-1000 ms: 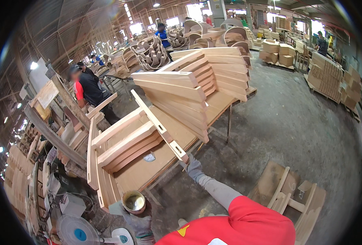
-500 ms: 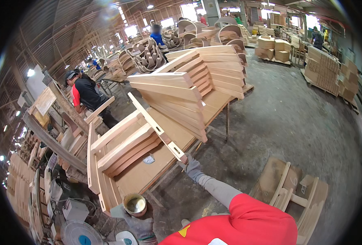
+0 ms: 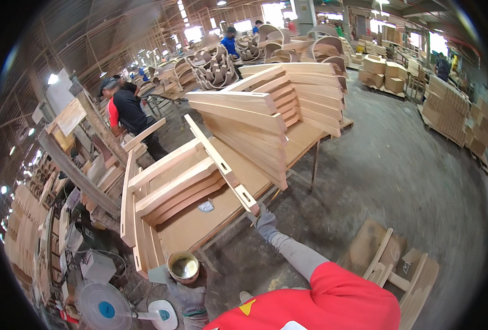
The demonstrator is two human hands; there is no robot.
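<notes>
In grey work gloves, my left hand (image 3: pixel 188 297) is closed around a small round bowl (image 3: pixel 171 269) with a pale substance inside. A flat grey-green piece (image 3: pixel 157 274) sticks out beside it; I cannot tell what it is. To the right, my right hand (image 3: pixel 266 224) is closed at the near end of a long slotted wooden rail (image 3: pixel 222 164). A thin stick-like bit shows by those fingers, too small to make out. That rail belongs to a pale wooden chair frame (image 3: pixel 170 170) lying on the workbench (image 3: pixel 192 231). More curved slats are stacked beneath it.
More wooden frames (image 3: pixel 244 121) are stacked at the bench's far end. A white fan (image 3: pixel 103 308) stands at lower left. Low at right lie wooden parts on cardboard (image 3: pixel 384 247). A person in a black and red shirt (image 3: pixel 128 113) works beyond the bench. Cartons (image 3: pixel 384 71) stand farther back.
The view has shifted slightly, so the scene sits a little farther right. My left hand still holds the bowl, and my right hand stays at the rail's end.
</notes>
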